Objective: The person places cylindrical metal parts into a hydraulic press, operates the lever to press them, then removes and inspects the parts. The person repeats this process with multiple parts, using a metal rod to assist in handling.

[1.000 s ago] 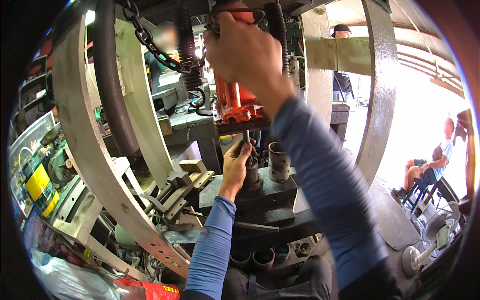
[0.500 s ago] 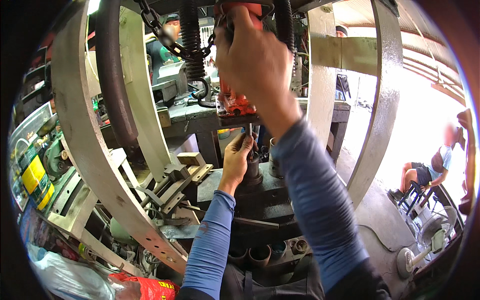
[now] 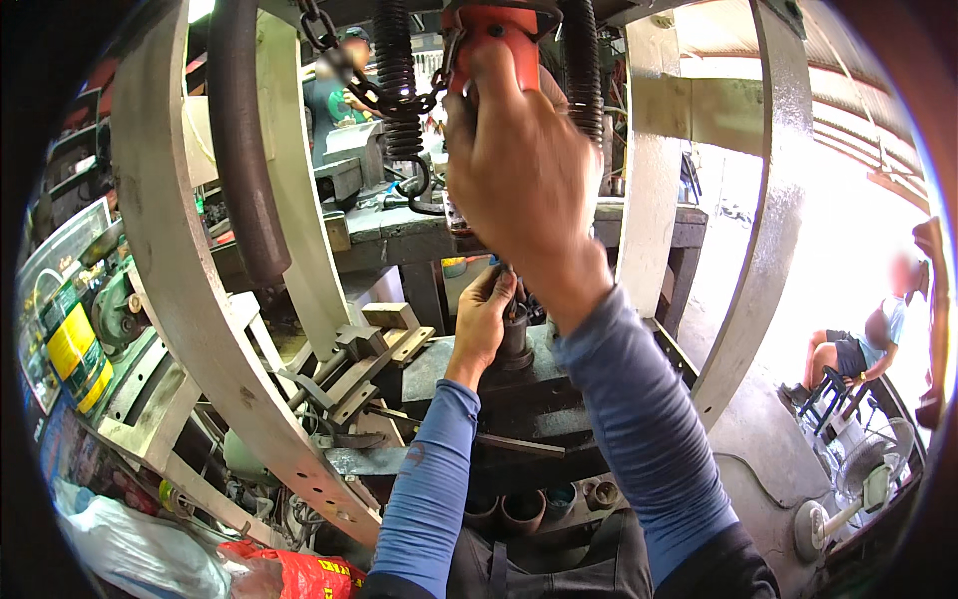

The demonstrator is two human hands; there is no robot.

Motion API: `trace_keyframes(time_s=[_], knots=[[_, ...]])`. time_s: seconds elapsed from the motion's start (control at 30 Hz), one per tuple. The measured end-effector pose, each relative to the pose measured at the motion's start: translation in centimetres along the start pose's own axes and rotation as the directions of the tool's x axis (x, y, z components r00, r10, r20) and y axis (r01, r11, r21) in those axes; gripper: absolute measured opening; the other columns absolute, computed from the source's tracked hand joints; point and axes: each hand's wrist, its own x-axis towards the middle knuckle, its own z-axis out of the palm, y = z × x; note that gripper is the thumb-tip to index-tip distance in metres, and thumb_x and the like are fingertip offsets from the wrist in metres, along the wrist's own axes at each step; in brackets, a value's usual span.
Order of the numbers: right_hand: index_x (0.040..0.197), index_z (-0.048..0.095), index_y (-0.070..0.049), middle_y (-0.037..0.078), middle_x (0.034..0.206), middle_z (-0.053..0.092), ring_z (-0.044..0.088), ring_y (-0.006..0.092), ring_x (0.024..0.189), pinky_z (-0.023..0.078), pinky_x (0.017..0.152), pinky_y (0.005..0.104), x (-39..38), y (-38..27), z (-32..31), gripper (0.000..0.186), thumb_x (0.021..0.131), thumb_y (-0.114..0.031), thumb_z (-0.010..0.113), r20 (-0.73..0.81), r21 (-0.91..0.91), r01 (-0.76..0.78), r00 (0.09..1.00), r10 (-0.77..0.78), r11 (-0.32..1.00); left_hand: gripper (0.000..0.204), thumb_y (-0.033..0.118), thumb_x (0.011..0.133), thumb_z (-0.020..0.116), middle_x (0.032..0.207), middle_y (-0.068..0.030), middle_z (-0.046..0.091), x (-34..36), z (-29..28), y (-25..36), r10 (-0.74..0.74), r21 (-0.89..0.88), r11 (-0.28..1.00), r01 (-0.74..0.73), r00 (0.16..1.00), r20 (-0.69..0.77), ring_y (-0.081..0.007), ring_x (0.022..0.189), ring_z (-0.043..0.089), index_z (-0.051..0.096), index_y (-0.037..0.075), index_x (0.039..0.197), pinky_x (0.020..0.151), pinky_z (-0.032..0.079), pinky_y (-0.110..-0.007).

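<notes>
My right hand is raised in front of a red hydraulic jack that hangs between two black coil springs. Its fingers are closed and slightly blurred, and whatever they grip is hidden behind the hand. Lower down, my left hand pinches a slim metal rod between thumb and fingers. The rod stands upright over a dark metal cylinder with a wider foot, on the grey press bed. My right wrist hides the rod's upper end.
Pale steel press posts rise on both sides. A chain hangs by the left spring. Behind is a workbench with a vise, and a person beyond. At right, a seated person is near a fan. Metal cups sit below.
My right hand has come down along the jack and now covers its lower red part. The left hand keeps its pinch on the rod. The whole view has shifted slightly.
</notes>
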Motion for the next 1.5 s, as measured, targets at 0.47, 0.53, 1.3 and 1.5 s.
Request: trace_keyframes(time_s=[0.47, 0.53, 1.3, 1.5], knots=[[0.123, 0.056, -0.016, 0.014, 0.081, 0.075, 0.073, 0.0394, 0.072, 0.057, 0.064, 0.0497, -1.1, 2.3, 0.7, 0.034, 0.095, -0.032, 0.068, -0.208, 0.098, 0.228, 0.957, -0.204, 0.969, 0.031, 0.033, 0.107, 0.064, 0.085, 0.0047, 0.063, 0.4, 0.5, -1.1, 0.022, 0.061, 0.998, -0.024, 0.999, 0.037, -0.0044, 0.076, 0.051, 0.072, 0.004, 0.113, 0.068, 0.039, -0.023], [0.116, 0.064, -0.009, 0.019, 0.093, 0.075, 0.073, 0.04, 0.088, 0.057, 0.075, 0.0498, 2.4, 0.7, -1.6, 0.029, 0.095, -0.029, 0.064, 0.122, -0.052, 0.066, 0.991, -0.06, 0.996, 0.031, 0.033, 0.107, 0.064, 0.086, 0.0043, 0.063, 0.1, 0.1, 0.0, -0.006, 0.077, 0.997, 0.005, 1.0, 0.015, -0.0047, 0.076, 0.05, 0.071, 0.004, 0.114, 0.069, 0.039, -0.023], [0.124, 0.058, -0.013, 0.017, 0.101, 0.076, 0.075, 0.0402, 0.082, 0.058, 0.069, 0.0516, -0.2, 1.4, -0.4, 0.044, 0.097, -0.046, 0.064, 0.018, 0.019, 0.035, 0.999, -0.035, 0.999, 0.03, 0.032, 0.107, 0.065, 0.086, 0.0053, 0.062, 0.1, 0.4, 0.2, 0.005, 0.07, 0.998, -0.007, 1.0, 0.022, -0.0043, 0.076, 0.051, 0.071, 0.003, 0.112, 0.068, 0.042, -0.023], [0.123, 0.066, -0.002, 0.026, 0.112, 0.074, 0.072, 0.0433, 0.105, 0.057, 0.092, 0.0534, 6.1, 1.0, -2.5, 0.047, 0.095, -0.038, 0.056, 0.305, -0.076, -0.017, 0.951, 0.04, 0.997, 0.032, 0.035, 0.106, 0.065, 0.085, 0.0053, 0.062, 0.2, 0.9, -0.1, 0.023, 0.058, 0.998, -0.025, 0.999, 0.025, -0.0026, 0.074, 0.05, 0.072, 0.004, 0.112, 0.066, 0.039, -0.021]])
